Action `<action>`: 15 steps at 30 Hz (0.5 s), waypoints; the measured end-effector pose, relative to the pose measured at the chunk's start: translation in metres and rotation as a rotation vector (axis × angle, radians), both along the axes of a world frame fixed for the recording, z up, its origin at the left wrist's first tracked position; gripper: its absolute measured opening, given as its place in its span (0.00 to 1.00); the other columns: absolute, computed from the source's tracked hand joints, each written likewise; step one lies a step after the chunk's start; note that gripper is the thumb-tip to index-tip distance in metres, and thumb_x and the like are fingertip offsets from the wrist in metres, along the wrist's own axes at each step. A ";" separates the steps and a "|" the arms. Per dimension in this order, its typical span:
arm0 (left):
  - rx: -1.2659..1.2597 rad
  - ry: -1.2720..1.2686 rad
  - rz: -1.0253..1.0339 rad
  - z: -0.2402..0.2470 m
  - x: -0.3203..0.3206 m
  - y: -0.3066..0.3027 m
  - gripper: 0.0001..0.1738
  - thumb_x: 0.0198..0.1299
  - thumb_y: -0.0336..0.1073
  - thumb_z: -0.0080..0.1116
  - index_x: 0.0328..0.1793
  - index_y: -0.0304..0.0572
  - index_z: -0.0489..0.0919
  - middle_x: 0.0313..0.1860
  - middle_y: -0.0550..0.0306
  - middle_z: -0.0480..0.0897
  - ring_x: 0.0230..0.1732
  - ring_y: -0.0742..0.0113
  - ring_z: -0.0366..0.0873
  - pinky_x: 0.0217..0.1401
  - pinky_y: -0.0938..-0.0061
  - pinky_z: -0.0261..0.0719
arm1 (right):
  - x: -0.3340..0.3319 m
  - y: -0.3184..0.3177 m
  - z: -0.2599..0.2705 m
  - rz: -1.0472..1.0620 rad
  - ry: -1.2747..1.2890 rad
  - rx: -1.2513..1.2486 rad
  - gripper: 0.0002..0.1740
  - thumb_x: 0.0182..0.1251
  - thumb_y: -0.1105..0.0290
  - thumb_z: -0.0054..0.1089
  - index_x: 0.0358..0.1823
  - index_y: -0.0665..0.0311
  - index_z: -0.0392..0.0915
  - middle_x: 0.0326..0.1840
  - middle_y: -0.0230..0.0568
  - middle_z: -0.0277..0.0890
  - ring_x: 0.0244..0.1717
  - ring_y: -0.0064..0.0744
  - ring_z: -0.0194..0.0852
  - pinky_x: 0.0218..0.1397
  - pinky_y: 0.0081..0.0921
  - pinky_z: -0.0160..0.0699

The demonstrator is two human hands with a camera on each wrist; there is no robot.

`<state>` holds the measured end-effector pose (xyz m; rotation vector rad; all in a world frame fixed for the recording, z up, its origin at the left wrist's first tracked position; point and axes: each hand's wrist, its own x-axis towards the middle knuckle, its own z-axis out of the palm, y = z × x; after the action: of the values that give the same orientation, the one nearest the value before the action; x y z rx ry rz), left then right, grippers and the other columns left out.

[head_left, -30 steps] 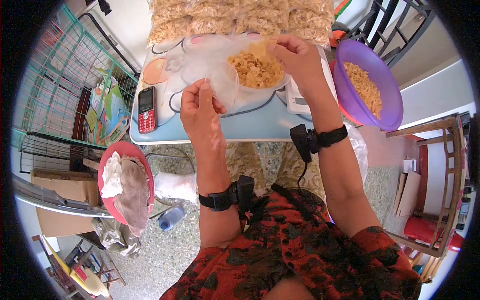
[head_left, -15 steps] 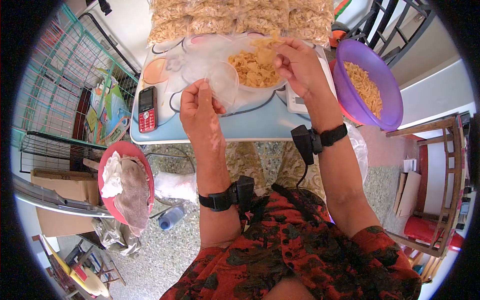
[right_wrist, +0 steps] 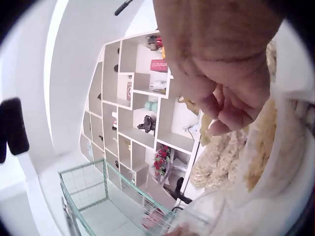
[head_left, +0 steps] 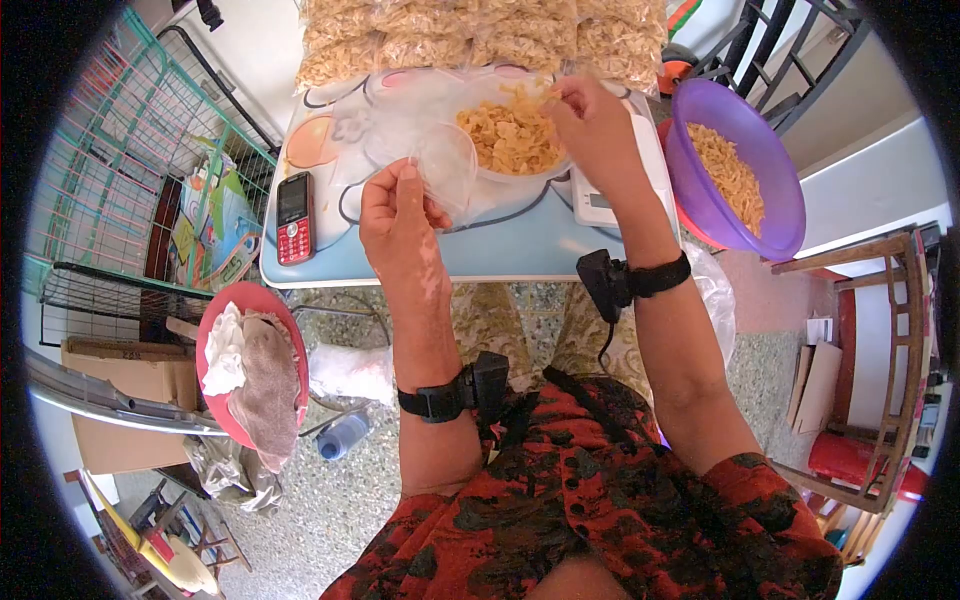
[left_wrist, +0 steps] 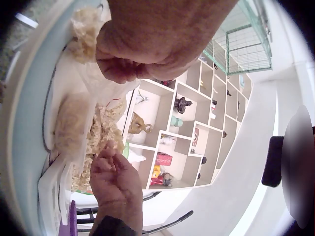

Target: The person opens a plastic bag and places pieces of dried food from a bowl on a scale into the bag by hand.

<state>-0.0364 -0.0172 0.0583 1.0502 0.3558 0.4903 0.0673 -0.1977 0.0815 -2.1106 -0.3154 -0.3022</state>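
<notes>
In the head view, my left hand [head_left: 405, 220] grips a translucent round-edged plastic piece [head_left: 448, 168] between thumb and fingers, at the left side of a clear container [head_left: 530, 178] of yellow flakes [head_left: 508, 140]. The same hand [left_wrist: 147, 44] hangs over translucent plastic [left_wrist: 93, 81] in the left wrist view. My right hand [head_left: 605, 140] is above the container's right edge, thumb and fingertips pinched around yellow flakes [head_left: 540, 92]. Seen from the right wrist, this hand [right_wrist: 226, 73] has curled fingers beside a yellowish flake [right_wrist: 205, 125]. Whether the plastic piece is a lid or bag, I cannot tell.
Bagged flakes [head_left: 430, 40] line the table's back edge. A white scale [head_left: 592, 203] lies under my right wrist, with a purple basin [head_left: 785, 205] of pale strips farther right. The red phone [head_left: 294, 225] lies at the table's left.
My right hand first lifted and drew slightly right with flakes, then turned, its fingers closer together above the container's right edge. My left hand has stayed in place with the plastic piece.
</notes>
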 end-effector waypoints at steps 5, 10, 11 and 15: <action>-0.003 -0.014 -0.002 0.000 0.000 -0.002 0.10 0.68 0.37 0.58 0.46 0.37 0.76 0.25 0.65 0.74 0.23 0.80 0.67 0.24 0.83 0.68 | -0.006 -0.001 -0.010 0.044 -0.134 -0.440 0.17 0.64 0.67 0.58 0.54 0.62 0.73 0.41 0.53 0.81 0.41 0.51 0.81 0.46 0.40 0.78; 0.014 -0.008 0.003 -0.004 0.000 0.000 0.11 0.67 0.38 0.59 0.48 0.39 0.78 0.26 0.65 0.75 0.22 0.79 0.68 0.24 0.82 0.69 | -0.014 -0.004 -0.005 0.181 -0.223 -0.514 0.23 0.61 0.62 0.61 0.56 0.61 0.74 0.49 0.52 0.80 0.49 0.50 0.79 0.52 0.40 0.76; 0.014 -0.006 0.003 -0.005 0.001 0.000 0.11 0.67 0.38 0.60 0.49 0.40 0.79 0.26 0.66 0.75 0.22 0.79 0.69 0.25 0.82 0.70 | -0.014 -0.004 -0.003 0.173 -0.180 -0.546 0.23 0.60 0.62 0.62 0.57 0.61 0.74 0.49 0.51 0.80 0.50 0.50 0.79 0.52 0.40 0.76; 0.005 -0.017 -0.001 -0.004 0.000 -0.001 0.10 0.67 0.38 0.60 0.48 0.40 0.79 0.25 0.66 0.75 0.22 0.79 0.69 0.24 0.82 0.70 | -0.017 0.004 0.003 0.129 -0.134 -0.640 0.23 0.59 0.61 0.62 0.55 0.61 0.75 0.48 0.50 0.80 0.49 0.49 0.79 0.50 0.40 0.76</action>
<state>-0.0359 -0.0179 0.0538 1.0500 0.3386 0.4989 0.0498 -0.1936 0.0848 -2.6838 -0.6972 -0.2917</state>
